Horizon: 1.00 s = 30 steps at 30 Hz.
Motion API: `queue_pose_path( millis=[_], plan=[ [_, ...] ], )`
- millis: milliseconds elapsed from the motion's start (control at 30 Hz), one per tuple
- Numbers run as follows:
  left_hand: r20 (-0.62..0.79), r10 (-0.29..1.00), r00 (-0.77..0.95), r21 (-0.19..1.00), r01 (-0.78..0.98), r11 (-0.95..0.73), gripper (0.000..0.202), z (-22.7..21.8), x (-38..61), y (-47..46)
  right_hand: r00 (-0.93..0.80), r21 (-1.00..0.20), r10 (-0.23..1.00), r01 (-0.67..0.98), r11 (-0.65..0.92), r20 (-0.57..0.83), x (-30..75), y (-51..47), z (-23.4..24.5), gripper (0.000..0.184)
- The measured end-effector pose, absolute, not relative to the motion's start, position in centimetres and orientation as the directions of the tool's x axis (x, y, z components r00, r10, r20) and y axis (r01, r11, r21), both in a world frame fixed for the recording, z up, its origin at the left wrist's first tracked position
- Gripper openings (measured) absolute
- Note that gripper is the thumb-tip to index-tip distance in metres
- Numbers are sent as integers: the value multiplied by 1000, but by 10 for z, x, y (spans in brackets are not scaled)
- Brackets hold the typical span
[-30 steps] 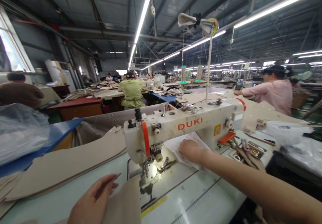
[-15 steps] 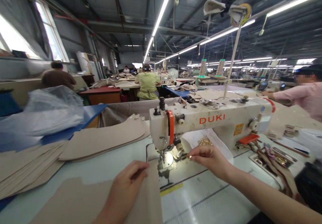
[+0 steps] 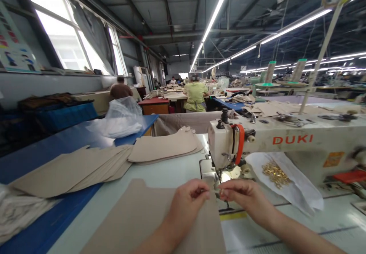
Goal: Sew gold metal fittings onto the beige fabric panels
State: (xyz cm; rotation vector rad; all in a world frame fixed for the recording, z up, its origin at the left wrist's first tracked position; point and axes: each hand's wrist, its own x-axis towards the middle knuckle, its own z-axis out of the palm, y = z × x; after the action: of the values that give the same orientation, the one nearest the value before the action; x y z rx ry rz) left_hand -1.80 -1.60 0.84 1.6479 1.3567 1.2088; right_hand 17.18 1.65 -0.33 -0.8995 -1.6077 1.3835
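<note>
Notes, standing nearby. Clock read from the needle [image 3: 219, 176], 12 toward the far end of the room.

- 9 o'clock: a stack [image 3: 71, 166] of beige pieces, fanned, lying partly over the blue table [image 3: 68, 210]. A knock there could spread the layers further.
- 10 o'clock: second stack [image 3: 164, 145], neater; bag [image 3: 122, 119] well beyond it.
- 8 o'clock: the panel [image 3: 140, 208], flat on the pale table [image 3: 110, 190], its right edge running up beside the needle. Left hand [image 3: 188, 202] is over it, thumb and fingertips drawn close; cannot tell if they grip anything. If it presses lightly, the panel could slew and its edge go crooked.
- Between 4 and 5: right hand [image 3: 246, 197], in a pinch just before the needle. Cannot make out whether something small sits between the fingertips; anything that small could slip and roll under the machine [image 3: 271, 139]. Main worry: fingertips so near the needle, which could prick if the machine started.
- 3 o'clock: gold bits [image 3: 276, 174] heaped on a white sheet [image 3: 304, 197]. A forearm catching the sheet could scatter them.
</note>
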Motion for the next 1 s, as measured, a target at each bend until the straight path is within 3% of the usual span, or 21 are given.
queue_pose_path(
  millis=[333,500,667,800,900,1000],
  plan=[
    [238,971,33,908,348,-234,7,7,-16,-17,-377,-963,896,36,269,236,163,15,-13,24],
    [144,989,40,967,206,-150,3,7,-15,-14,-461,-995,882,-75,68,95,162,16,-15,37],
    [-5,991,131,1000,-23,8,20,5,-16,-9,-532,-981,846,-142,-136,-41,163,16,-16,47],
    [-23,991,133,999,-33,28,26,7,-15,-7,-476,-993,879,-115,-40,19,162,13,-14,47],
    [-48,994,101,999,-10,50,27,7,-15,-9,-374,-992,919,-76,104,126,160,11,-13,36],
    [-43,996,77,999,14,42,26,8,-14,-11,-348,-986,923,-89,144,166,158,11,-14,24]
  ],
)
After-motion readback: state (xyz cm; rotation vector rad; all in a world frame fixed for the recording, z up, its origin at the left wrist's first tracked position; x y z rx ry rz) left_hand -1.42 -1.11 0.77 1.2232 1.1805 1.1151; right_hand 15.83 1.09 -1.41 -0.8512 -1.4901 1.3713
